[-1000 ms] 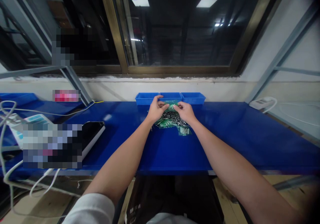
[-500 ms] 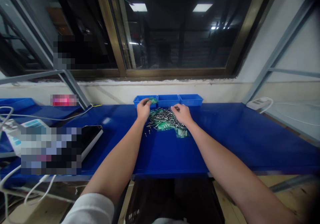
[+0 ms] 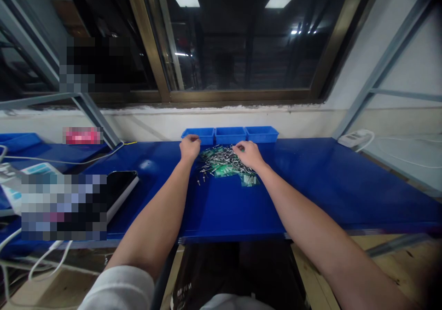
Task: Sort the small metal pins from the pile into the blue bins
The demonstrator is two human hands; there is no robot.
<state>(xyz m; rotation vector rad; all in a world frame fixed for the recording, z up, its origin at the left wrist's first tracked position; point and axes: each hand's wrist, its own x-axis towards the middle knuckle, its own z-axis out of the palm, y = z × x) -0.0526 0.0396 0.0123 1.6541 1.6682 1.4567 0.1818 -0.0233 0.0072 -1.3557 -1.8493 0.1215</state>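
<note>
A pile of thin metal pieces [image 3: 224, 155] mixed with green packets [image 3: 223, 170] lies on the blue table. My left hand [image 3: 190, 148] is at the front of the left blue bin [image 3: 207, 136], its fingers curled together; no green packet shows in it. My right hand [image 3: 247, 153] is over the right side of the pile with thumb and fingers pinched, and what they hold is too small to make out. A middle bin [image 3: 230, 135] and a right bin [image 3: 261, 134] stand beside the left one.
On the left are a dark-screened device [image 3: 120, 188], a white and blue item [image 3: 43, 174] and white cables. A white power strip [image 3: 354, 138] sits at the right back. Grey metal frames rise at both sides, with a window behind.
The green packet that was in my left hand no longer shows there. That hand has moved slightly left. My right hand stays over the pile. The view has shifted a little.
</note>
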